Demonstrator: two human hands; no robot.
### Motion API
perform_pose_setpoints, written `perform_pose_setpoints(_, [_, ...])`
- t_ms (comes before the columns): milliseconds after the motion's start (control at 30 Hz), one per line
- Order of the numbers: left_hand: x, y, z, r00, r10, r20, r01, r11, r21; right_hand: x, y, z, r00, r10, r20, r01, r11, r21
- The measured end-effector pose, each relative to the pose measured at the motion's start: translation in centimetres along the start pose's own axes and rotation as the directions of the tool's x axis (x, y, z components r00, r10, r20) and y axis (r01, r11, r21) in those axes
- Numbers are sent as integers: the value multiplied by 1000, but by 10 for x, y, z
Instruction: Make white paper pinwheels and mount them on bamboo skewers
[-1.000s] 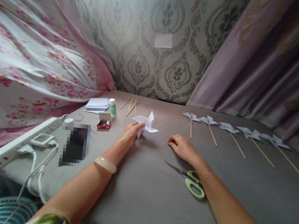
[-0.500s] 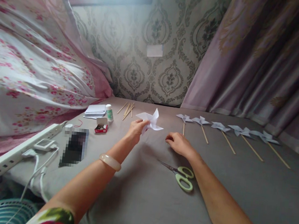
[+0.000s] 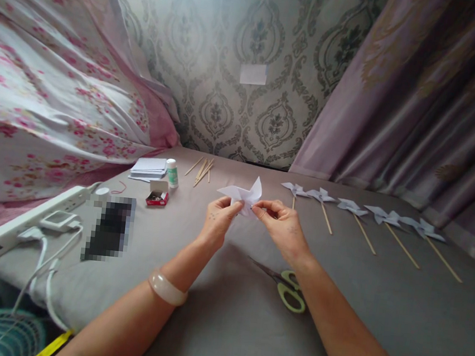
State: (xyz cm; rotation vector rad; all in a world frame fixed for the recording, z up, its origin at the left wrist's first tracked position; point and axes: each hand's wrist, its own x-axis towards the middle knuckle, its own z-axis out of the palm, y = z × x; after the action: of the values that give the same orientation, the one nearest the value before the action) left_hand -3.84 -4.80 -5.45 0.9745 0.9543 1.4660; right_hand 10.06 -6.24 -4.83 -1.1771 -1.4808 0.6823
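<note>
A folded white paper pinwheel point(image 3: 255, 190) is up in front of me, its blades spread. My left hand point(image 3: 221, 215) pinches it at its lower left edge between thumb and fingers. At its right side is my right hand point(image 3: 285, 227), thumb and forefinger pinched at the pinwheel's lower middle. A tiny shiny spot shows at those fingertips, too small to name. Below my right hand, scissors point(image 3: 291, 298) with light green handles lie on the grey cloth, partly behind my right forearm.
Several finished pinwheels on sticks point(image 3: 359, 219) lie in a row at right. Loose wooden sticks point(image 3: 202, 172), a glue stick point(image 3: 172, 173), a paper stack point(image 3: 148, 168) and an open red box point(image 3: 157, 197) of small metal pieces are at back left. A power strip point(image 3: 18, 224) runs along the left edge.
My right hand has moved left and up to the pinwheel, its fingertips now at the paper. The left hand still holds the pinwheel, now turned somewhat. The view has shifted slightly.
</note>
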Motion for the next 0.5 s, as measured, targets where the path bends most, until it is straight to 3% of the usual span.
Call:
perform_pose_setpoints(133, [-6,3,1,999,23,29,-23,1000,-20,-9,-4,10,962,-234,-144,207,962,-180])
perform_pose_setpoints(267, [-10,5,4,996,61,65,-62,998,14,-15,-7,9,873,-465,-147,350,807,-476])
perform_pose_setpoints(367, [-10,5,5,992,84,98,-85,996,7,-17,-8,7,837,-538,-103,371,695,-616])
perform_pose_setpoints(500, [-9,6,2,983,100,153,-103,995,12,-16,-8,1,823,-567,-27,424,645,-636])
